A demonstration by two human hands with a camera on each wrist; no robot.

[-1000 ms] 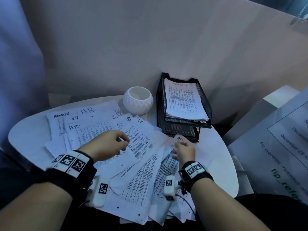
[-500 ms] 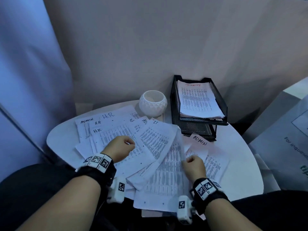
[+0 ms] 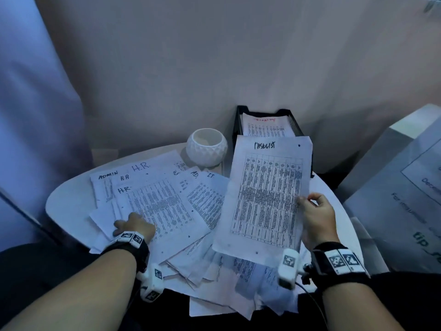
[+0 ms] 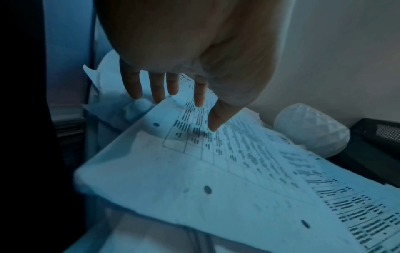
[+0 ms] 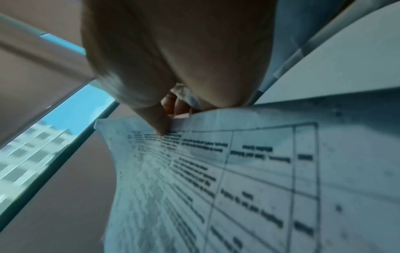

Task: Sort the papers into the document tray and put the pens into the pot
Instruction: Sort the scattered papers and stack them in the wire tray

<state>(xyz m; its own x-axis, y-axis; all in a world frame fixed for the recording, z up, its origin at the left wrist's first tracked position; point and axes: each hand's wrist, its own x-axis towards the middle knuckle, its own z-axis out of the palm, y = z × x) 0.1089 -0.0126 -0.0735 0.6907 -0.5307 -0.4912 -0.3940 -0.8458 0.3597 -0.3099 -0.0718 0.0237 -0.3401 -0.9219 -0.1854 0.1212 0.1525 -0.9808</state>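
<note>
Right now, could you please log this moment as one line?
right hand holds TASKLIST sheet | left hand on papers | tray behind

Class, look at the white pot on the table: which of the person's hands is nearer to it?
Left, narrowly. The left hand presses the papers in front of the white pot, to its left; the right hand holds a sheet further right.

Left hand (image 3: 134, 225): palm down, fingers (image 4: 135, 87) straight and spread, tips pressing down. Right hand (image 3: 318, 218): raised, thumb (image 5: 159, 123) pinched against curled fingers. Both forearms bare, reaching forward; each wrist carries a black band with tags
</note>
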